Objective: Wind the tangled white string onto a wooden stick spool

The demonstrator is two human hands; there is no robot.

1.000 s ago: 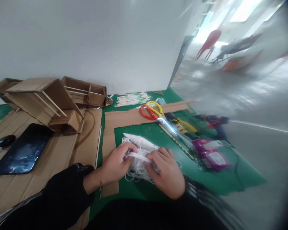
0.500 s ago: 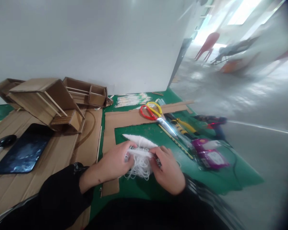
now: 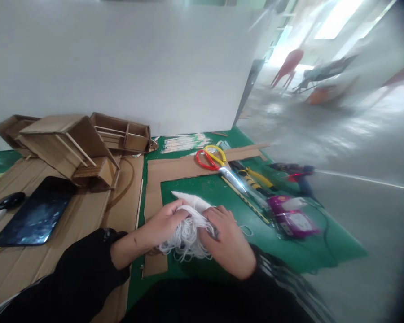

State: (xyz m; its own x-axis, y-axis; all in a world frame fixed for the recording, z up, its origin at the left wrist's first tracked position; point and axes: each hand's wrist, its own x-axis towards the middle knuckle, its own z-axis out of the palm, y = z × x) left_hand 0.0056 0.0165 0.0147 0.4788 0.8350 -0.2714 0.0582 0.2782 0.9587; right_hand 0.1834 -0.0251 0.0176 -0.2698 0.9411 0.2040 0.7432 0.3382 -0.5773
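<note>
A loose, tangled bundle of white yarn [image 3: 188, 237] hangs between my two hands over the green tabletop. My left hand [image 3: 166, 224] pinches its left side, thumb on top. On the right, my right hand [image 3: 224, 237] is closed round the other side, its fingertips partly hidden. Just behind the bundle lies a pointed white spindle of wound yarn [image 3: 191, 199], partly covered by the hands. A thin loop of yarn [image 3: 247, 230] trails on the table to the right of my right hand.
Red-and-yellow-handled scissors [image 3: 230, 177] lie beyond, across an L-shaped cardboard strip [image 3: 175, 168]. Pliers [image 3: 261, 177] and a purple packet [image 3: 292, 217] are at right. A dark tablet [image 3: 37, 213], a computer mouse [image 3: 9, 201] and cardboard boxes [image 3: 67, 143] occupy the left.
The strands stretched straight between my hands have slackened and bunched into a fuller, looser bundle. My hands have come slightly closer together, and a loop now shows at right.
</note>
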